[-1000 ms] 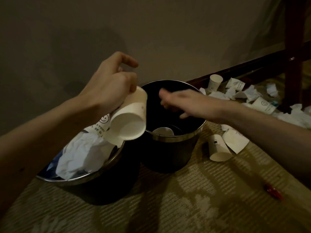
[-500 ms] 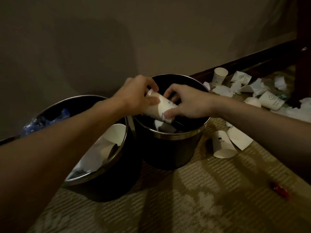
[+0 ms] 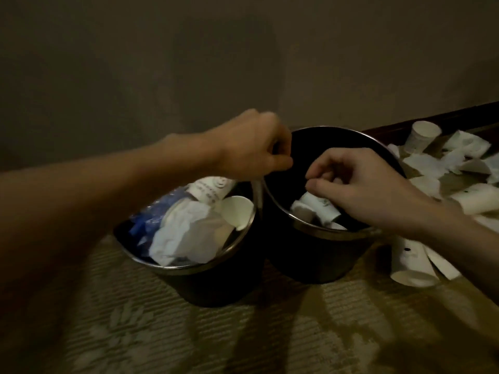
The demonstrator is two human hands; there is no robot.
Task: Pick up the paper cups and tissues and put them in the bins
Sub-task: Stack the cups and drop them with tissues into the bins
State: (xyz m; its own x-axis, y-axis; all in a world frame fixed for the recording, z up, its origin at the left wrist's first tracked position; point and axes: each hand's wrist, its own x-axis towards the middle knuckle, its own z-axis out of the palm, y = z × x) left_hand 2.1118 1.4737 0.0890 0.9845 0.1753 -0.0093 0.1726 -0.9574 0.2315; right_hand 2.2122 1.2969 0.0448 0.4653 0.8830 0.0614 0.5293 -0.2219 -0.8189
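Observation:
Two black bins with metal rims stand side by side on the carpet. The left bin [image 3: 237,248] is filled with crumpled tissue [image 3: 186,233], a paper cup [image 3: 237,211] and blue plastic [image 3: 149,218]. In the right bin [image 3: 318,229] lies a printed paper cup [image 3: 322,209]. My left hand [image 3: 253,149] hovers over the gap between the bins, fingers curled, nothing in it. Over the right bin's mouth, just above the cup, my right hand [image 3: 359,184] also has its fingers curled and grips nothing that I can see.
A paper cup [image 3: 413,263] lies on its side on the carpet right of the right bin. Further back right are an upright cup [image 3: 421,136], another lying cup [image 3: 478,198] and several tissues [image 3: 432,166] along the dark skirting board. A wall rises behind the bins.
Both hands held a paper cup over the right bin half a second ago. The cup now lies inside that bin and my left hand has drawn back to the left.

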